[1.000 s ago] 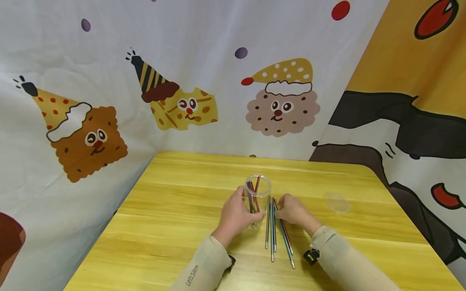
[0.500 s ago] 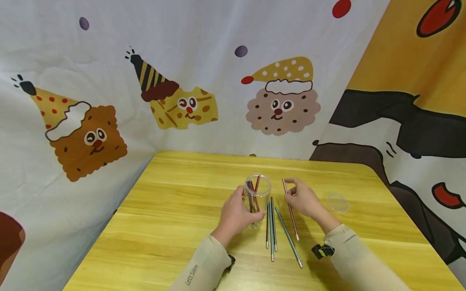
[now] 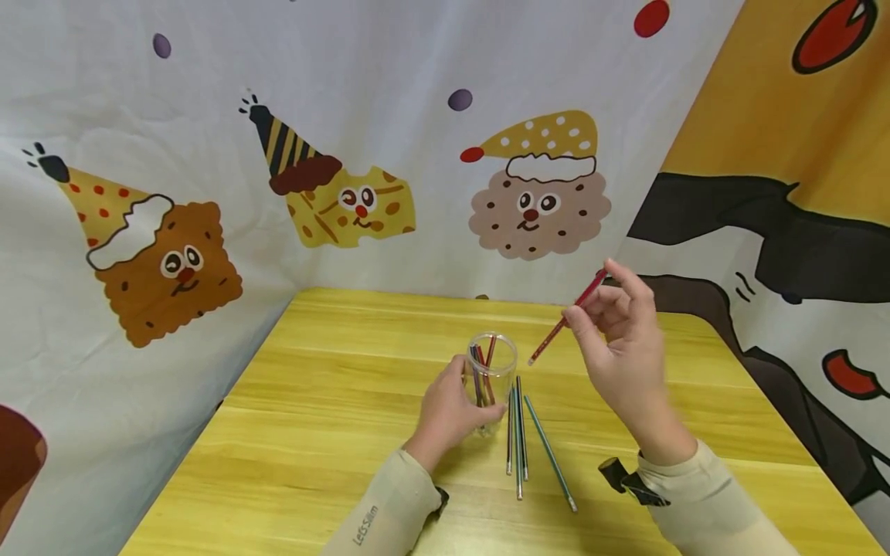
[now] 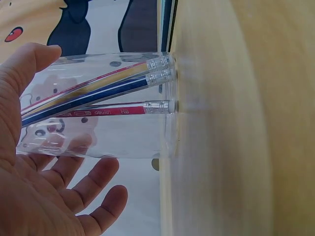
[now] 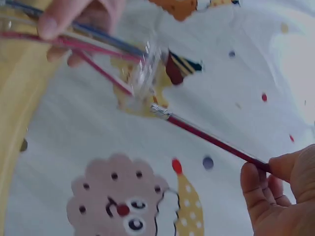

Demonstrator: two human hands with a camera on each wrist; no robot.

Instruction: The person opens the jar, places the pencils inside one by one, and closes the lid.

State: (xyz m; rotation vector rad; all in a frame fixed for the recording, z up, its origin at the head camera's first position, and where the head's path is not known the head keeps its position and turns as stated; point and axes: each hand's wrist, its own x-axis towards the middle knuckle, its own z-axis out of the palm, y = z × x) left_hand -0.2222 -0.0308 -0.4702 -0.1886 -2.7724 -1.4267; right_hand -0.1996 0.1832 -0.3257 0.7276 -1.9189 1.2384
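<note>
Pinching the red pencil [image 5: 209, 138] in my right hand [image 3: 629, 359] near the clear cup [image 3: 502, 388], which my left hand [image 3: 450, 405] grips upright on the table [image 3: 313, 432], I could snag the eraser end [image 5: 160, 111] on the rim [image 3: 494, 374] if I come in too slanted.

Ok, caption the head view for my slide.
Left fingers hold a clear cup of pencils; right fingers pinch a red pencil above the table.
</note>
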